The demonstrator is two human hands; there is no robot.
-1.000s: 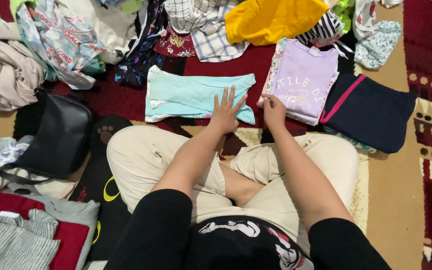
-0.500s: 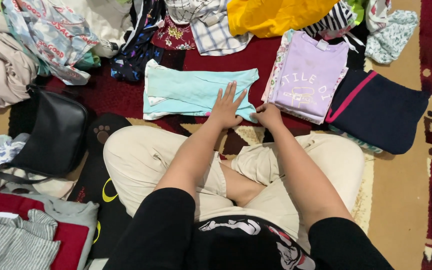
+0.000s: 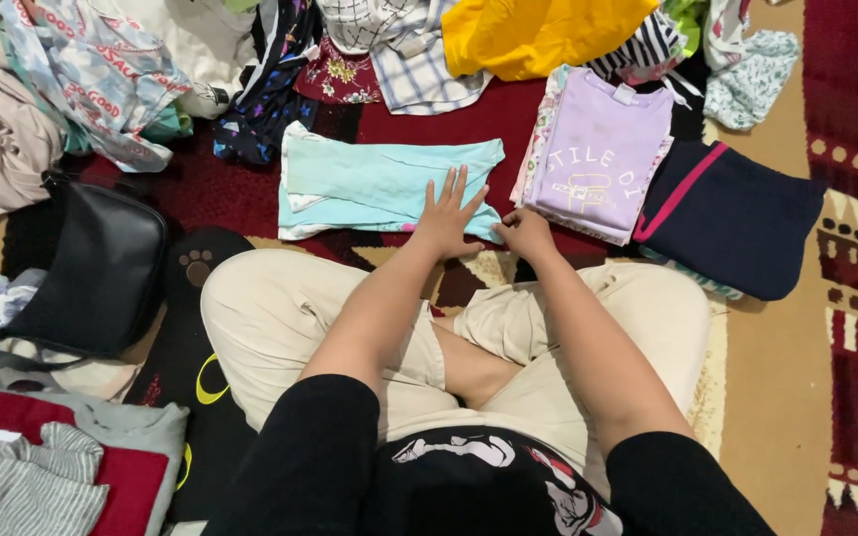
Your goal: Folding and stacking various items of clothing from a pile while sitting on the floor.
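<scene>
I see the turquoise garment (image 3: 379, 184) lying flat on the red carpet (image 3: 201, 194), at 12 o'clock from my knees. Its long axis runs 9 to 3 o'clock. My left hand (image 3: 446, 220) presses its 3 o'clock end, palm down, fingers spread, gripping nothing. My right hand (image 3: 525, 233) pinches the garment's lower corner at 3 o'clock, just beside the lilac shirt (image 3: 598, 154).

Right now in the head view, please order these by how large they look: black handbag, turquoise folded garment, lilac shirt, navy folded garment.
1. Black handbag, though it lies nearer the camera.
2. Turquoise folded garment, partly under the left hand.
3. Navy folded garment and lilac shirt: too alike to rank.
</scene>
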